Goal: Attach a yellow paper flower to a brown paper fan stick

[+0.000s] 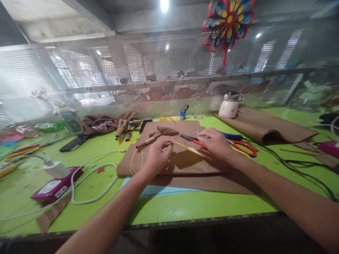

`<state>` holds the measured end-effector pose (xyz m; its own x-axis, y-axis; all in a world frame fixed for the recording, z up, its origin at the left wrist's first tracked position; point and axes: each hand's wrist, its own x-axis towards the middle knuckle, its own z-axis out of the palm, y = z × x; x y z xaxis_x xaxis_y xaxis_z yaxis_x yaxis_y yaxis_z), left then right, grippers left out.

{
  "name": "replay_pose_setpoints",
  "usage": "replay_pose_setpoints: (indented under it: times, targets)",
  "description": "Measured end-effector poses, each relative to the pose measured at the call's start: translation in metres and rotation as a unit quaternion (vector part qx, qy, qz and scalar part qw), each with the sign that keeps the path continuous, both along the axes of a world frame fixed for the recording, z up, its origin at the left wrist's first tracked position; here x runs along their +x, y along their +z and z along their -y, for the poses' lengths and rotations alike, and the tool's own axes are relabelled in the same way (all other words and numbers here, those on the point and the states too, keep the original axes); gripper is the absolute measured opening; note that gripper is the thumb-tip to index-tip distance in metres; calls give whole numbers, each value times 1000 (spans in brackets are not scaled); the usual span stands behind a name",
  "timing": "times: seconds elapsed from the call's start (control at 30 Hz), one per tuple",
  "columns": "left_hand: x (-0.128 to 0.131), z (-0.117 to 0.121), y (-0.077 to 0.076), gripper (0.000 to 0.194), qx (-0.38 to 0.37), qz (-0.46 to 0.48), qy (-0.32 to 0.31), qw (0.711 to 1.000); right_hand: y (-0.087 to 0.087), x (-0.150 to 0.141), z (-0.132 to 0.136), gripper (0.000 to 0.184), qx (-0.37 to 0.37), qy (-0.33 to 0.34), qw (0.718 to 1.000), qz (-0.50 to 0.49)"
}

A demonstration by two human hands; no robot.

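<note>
My left hand (157,153) is closed in a pinch on a yellow string (180,144) above a stack of brown paper sheets (182,165) on the green table (185,204). That string runs right toward my right hand (215,143), which rests palm down on the paper, its fingers over the blades of red-handled scissors (242,146). A loop of the yellow string (136,158) hangs left of my left hand. A folded brown paper fan piece (159,134) lies just beyond my hands.
A pink device (54,187) with white charger cables lies at the left. A black phone (75,143), a bundle of brown paper rolls (125,128), a white jug (230,105), rolled brown paper (267,127) and black cables (304,165) surround the work area. A perforated metal screen backs the table, with a colourful pinwheel (229,21) hanging above.
</note>
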<state>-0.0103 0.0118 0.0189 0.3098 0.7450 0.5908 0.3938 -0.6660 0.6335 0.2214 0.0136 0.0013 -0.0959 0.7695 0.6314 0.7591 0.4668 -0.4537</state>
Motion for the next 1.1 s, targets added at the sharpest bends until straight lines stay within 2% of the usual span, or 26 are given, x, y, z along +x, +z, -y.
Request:
replay_pose_setpoints:
  times: [0.07, 0.17, 0.23, 0.33, 0.43, 0.53, 0.6, 0.67, 0.73, 0.87, 0.97, 1.1]
  targets:
    - [0, 2, 2, 25, 9, 31, -30, 999, 13, -8, 9, 22, -35, 69, 995, -66]
    - [0, 8, 8, 29, 17, 54, -62, 996, 29, -15, 15, 33, -85, 101, 984, -119]
    - [-1, 11, 12, 29, 17, 65, -77, 995, 37, -15, 15, 40, -122, 110, 979, -121]
    - [-2, 11, 13, 26, -4, 88, -90, 992, 43, -16, 12, 43, -174, 168, 965, -99]
    - [-1, 7, 8, 23, -42, 118, -89, 988, 37, -21, 9, 45, -236, 235, 937, -109]
    - [0, 3, 1, 20, -91, 125, -85, 984, 24, -24, 8, 39, -299, 246, 904, -179]
    - [0, -1, -3, 21, -100, 82, -74, 989, 16, -24, 9, 37, -328, 241, 882, -238]
    - [-1, -4, -6, 26, -83, -1, -68, 994, 13, -22, 12, 39, -354, 236, 856, -292]
    - [-1, -5, -8, 35, -68, -88, -89, 990, 12, -19, 15, 41, -372, 225, 836, -335]
    - [-3, 0, -3, 43, -82, -193, -153, 966, 13, -16, 17, 42, -373, 197, 822, -382]
    - [-1, 9, 2, 45, -115, -200, -185, 955, 14, -17, 17, 38, -361, 193, 816, -408]
    - [5, 15, 0, 37, -124, -166, -140, 968, 14, -21, 20, 34, -356, 228, 808, -411]
